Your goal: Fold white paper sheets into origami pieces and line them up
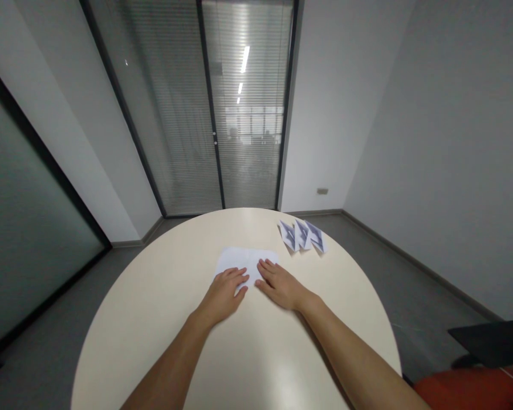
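Observation:
A white sheet of paper [248, 256] lies flat on the round cream table [166, 302], in front of me. On its near left part rests my left hand [227, 293], palm down, with the fingers stretched out and slightly apart. My right hand [281, 286] lies flat over the near right part, fingers extended toward the middle of the sheet. Neither hand grips anything. The paper's near edge is partly hidden beneath the hands.
Three folded paper pieces [302, 236] with grey-blue shading stand or lie in a row near the table's far right edge. Beyond the table is a glass partition with blinds [243, 159]. A red seat [465, 390] and a dark flat object [491, 341] are at lower right.

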